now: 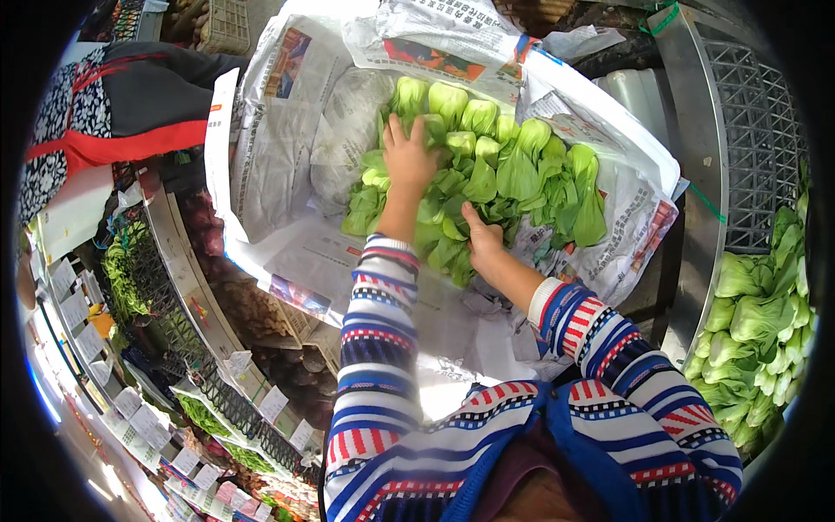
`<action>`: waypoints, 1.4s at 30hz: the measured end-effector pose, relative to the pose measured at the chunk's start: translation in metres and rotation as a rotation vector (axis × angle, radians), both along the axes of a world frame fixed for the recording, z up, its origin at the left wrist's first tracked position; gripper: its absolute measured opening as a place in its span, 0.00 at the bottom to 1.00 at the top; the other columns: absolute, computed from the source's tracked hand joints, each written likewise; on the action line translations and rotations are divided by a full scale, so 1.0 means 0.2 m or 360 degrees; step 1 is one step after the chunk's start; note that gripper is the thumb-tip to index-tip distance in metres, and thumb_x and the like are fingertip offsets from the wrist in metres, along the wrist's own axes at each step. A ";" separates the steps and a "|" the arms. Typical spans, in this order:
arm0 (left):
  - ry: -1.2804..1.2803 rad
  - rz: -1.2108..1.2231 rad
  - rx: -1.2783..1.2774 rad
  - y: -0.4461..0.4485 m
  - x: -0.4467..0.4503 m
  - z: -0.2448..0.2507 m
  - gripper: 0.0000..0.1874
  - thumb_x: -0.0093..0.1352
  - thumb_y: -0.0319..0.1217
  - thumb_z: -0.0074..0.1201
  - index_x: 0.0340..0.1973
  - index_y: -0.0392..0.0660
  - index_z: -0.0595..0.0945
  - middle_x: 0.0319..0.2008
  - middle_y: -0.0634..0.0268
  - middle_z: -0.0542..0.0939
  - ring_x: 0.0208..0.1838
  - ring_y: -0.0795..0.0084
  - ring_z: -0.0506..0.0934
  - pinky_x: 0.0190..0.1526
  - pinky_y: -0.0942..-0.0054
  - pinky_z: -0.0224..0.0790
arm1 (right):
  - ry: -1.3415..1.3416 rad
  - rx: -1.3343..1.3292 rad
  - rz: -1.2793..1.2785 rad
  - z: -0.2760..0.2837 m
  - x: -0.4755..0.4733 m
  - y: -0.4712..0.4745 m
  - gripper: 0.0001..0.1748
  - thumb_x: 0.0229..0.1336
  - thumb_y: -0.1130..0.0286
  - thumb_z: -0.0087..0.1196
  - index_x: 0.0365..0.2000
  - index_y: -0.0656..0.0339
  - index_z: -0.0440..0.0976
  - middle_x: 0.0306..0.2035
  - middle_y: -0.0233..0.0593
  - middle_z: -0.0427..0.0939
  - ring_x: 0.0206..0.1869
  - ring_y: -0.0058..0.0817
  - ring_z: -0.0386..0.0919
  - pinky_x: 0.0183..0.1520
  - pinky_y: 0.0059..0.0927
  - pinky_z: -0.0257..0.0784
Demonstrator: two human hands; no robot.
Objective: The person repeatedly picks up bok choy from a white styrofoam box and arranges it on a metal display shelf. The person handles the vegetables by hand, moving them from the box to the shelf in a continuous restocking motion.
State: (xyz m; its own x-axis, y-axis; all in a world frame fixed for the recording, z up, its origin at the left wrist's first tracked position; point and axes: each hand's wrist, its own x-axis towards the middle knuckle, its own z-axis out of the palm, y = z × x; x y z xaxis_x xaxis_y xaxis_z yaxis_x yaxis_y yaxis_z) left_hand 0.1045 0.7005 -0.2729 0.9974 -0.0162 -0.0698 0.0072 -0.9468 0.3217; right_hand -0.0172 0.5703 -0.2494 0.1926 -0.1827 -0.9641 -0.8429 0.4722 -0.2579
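Note:
Heads of bok choy (483,150) lie bunched in a large white foam box (225,163) lined with printed newspaper (274,130). My left hand (409,153) rests on the upper left of the greens, fingers spread and pointing away from me. At the near edge of the pile is my right hand (484,236), thumb raised against the leaves; its other fingers are partly hidden, so its hold cannot be told. Beside the greens on the left sits a bulky bundle in cloudy clear plastic (352,137). Crumpled paper (509,313) lies at the box's near right side.
To the right, more bok choy (750,326) is stacked by a black plastic crate (743,130) behind a metal edge (701,169). Shelves of vegetables with paper tags (273,403) run along the left. A person in a dark and red garment (150,98) is at upper left.

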 end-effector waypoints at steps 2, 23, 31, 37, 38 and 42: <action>0.0038 -0.0008 0.0016 -0.02 -0.06 0.03 0.33 0.59 0.34 0.64 0.61 0.55 0.72 0.66 0.43 0.62 0.62 0.36 0.65 0.58 0.49 0.63 | -0.0008 0.0058 -0.0228 0.03 -0.01 -0.01 0.45 0.43 0.51 0.73 0.50 0.79 0.68 0.53 0.54 0.73 0.51 0.36 0.73 0.52 0.36 0.70; -0.0003 -0.0492 0.0113 0.00 -0.35 0.50 0.26 0.49 0.36 0.65 0.46 0.50 0.82 0.30 0.55 0.83 0.35 0.56 0.82 0.37 0.59 0.74 | -0.0647 0.0420 -0.0189 0.18 -0.06 0.04 0.21 0.39 0.77 0.71 0.38 0.71 0.79 0.39 0.41 0.83 0.39 0.32 0.80 0.44 0.33 0.75; -0.0558 -0.0330 -0.0214 -0.10 -0.46 1.38 0.25 0.53 0.20 0.59 0.49 0.33 0.82 0.42 0.42 0.83 0.43 0.45 0.82 0.48 0.57 0.74 | -0.1369 -0.0209 0.0746 1.00 -0.02 -0.21 0.27 0.40 0.59 0.71 0.39 0.67 0.79 0.32 0.49 0.83 0.34 0.38 0.81 0.41 0.36 0.76; -0.0542 -0.0575 -0.0766 -0.73 -0.57 1.85 0.24 0.57 0.14 0.53 0.51 0.28 0.78 0.43 0.41 0.82 0.44 0.50 0.82 0.49 0.59 0.73 | -0.2002 -0.1373 0.0499 1.51 -0.28 -0.83 0.22 0.36 0.58 0.70 0.30 0.63 0.78 0.26 0.47 0.77 0.30 0.47 0.75 0.39 0.47 0.70; -0.0501 -0.0667 -0.0867 -0.86 -0.60 1.90 0.23 0.58 0.13 0.53 0.51 0.27 0.78 0.43 0.41 0.82 0.44 0.51 0.82 0.49 0.60 0.73 | -0.1933 -0.1408 0.0602 1.55 -0.36 -0.96 0.22 0.36 0.57 0.70 0.29 0.62 0.78 0.26 0.46 0.76 0.30 0.46 0.74 0.39 0.46 0.68; -0.0190 -0.1090 -0.1099 -1.39 -0.74 2.07 0.22 0.58 0.15 0.54 0.51 0.25 0.78 0.42 0.41 0.83 0.46 0.57 0.82 0.49 0.64 0.74 | -0.2003 -0.1967 0.0401 1.71 -0.68 -1.44 0.20 0.39 0.56 0.70 0.28 0.60 0.79 0.25 0.45 0.75 0.29 0.43 0.73 0.36 0.45 0.67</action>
State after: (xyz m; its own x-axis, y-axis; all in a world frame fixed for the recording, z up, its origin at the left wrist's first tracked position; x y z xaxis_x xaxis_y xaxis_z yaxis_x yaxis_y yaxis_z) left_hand -0.0442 0.4224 0.1413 0.7568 -0.5937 0.2734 -0.5424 -0.3371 0.7696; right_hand -0.1540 0.2823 0.0929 0.7690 -0.4686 0.4347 0.1094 -0.5736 -0.8118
